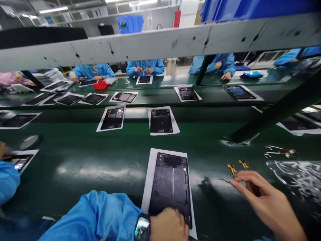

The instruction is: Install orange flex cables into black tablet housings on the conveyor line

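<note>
A dark tablet back panel (172, 184) lies on a white sheet (151, 177) on the green belt (82, 160) right in front of me. My left hand (169, 227), with a smartwatch (142, 229) on the wrist and a blue sleeve, rests curled on the panel's near edge. My right hand (265, 201) reaches over the belt to the right, thumb and forefinger pinched on a thin dark part I cannot make out. Just beyond its fingertips lie two small orange flex parts (237, 166).
More panels on white sheets (162, 121) lie along the belt and on the far lane. A clear plastic tray (298, 177) sits at the right. Dark diagonal struts (276, 112) and a grey beam (160, 42) cross overhead. Other people in blue coats (145, 67) work opposite; a co-worker's sleeve (7, 180) at left.
</note>
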`<state>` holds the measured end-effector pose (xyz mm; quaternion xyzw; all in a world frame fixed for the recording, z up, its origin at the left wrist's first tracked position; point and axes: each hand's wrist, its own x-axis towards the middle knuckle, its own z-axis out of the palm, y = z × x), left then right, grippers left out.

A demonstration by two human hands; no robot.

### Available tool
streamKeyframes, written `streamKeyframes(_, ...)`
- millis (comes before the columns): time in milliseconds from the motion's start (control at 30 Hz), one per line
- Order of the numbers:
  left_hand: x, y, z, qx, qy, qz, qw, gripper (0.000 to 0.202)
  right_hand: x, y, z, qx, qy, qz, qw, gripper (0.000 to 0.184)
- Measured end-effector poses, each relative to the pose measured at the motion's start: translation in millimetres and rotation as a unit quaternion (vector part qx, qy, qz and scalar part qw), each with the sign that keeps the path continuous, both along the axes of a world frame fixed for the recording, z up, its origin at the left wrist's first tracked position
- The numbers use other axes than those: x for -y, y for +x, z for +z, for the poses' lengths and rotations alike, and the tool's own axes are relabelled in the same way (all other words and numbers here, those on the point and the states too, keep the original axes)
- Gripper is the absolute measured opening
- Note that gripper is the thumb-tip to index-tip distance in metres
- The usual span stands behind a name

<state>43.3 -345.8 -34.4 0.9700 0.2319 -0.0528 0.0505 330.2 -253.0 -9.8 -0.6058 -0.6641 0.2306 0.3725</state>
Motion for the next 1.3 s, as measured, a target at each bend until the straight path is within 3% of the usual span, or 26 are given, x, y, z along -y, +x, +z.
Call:
streamKeyframes(67, -10.1, -6.4, 4.9, 0.045, -0.032, 0.015, 0.998, 0.019, 12.0, -3.9, 17.7, 0.024, -0.034, 0.032, 0.999, 0.033)
streamKeyframes(133, -27.8, -20.0, 19.5, 0.114, -0.086, 0.065, 0.988, 0.028, 21.3, -13.4, 32.9, 0.031, -0.080, 0.073, 0.994, 0.032)
streamKeyframes(200, -46.0, -31.8, 35.3, 0.213, -0.146, 0.159, 0.953, 0.036, 25.5, -28.7, 44.2, 0.014, -0.106, 0.118, 0.987, 0.029)
streamKeyframes(267, -59.2, -35.9, 45.1, 0.317, -0.212, 0.219, 0.898, 0.047, 23.2, -48.7, 51.2, 0.002, -0.114, 0.160, 0.980, 0.027)
streamKeyframes(367, -66.7, -29.5, 42.9, 0.404, -0.319, 0.228, 0.826, 0.069, 8.8, -80.8, 53.7, -0.001, -0.142, 0.198, 0.970, 0.029)
streamKeyframes(467, -64.6, -25.1, 27.7, 0.408, -0.361, 0.250, 0.800, 0.059, -11.1, -106.3, 49.1, -0.037, -0.182, 0.210, 0.960, 0.029)
streamKeyframes(533, -61.7, -31.0, 16.0, 0.392, -0.313, 0.286, 0.817, 0.051, -23.1, -118.5, 43.9, -0.047, -0.199, 0.220, 0.954, 0.029)
streamKeyframes(600, -59.1, -44.0, 5.3, 0.373, -0.211, 0.300, 0.852, 0.048, -33.4, -128.9, 37.6, -0.039, -0.203, 0.234, 0.950, 0.027)
streamKeyframes(733, -57.0, -75.1, -10.3, 0.303, 0.017, 0.251, 0.919, 0.031, -53.7, -151.8, 18.6, -0.028, -0.197, 0.261, 0.944, 0.021)
streamKeyframes(833, -58.0, -89.4, -15.7, 0.240, 0.118, 0.229, 0.936, 0.023, -70.6, -170.6, -1.0, 0.008, -0.191, 0.281, 0.940, 0.013)
streamKeyframes(1033, -62.9, -95.4, -21.5, 0.187, 0.154, 0.233, 0.942, 0.013, -98.9, -197.2, -31.0, 0.077, -0.189, 0.300, 0.932, 0.011)
streamKeyframes(1300, -66.4, -91.4, -35.8, 0.189, 0.161, 0.200, 0.948, 0.016, -115.9, -217.5, -32.4, 0.145, -0.213, 0.306, 0.916, 0.006)
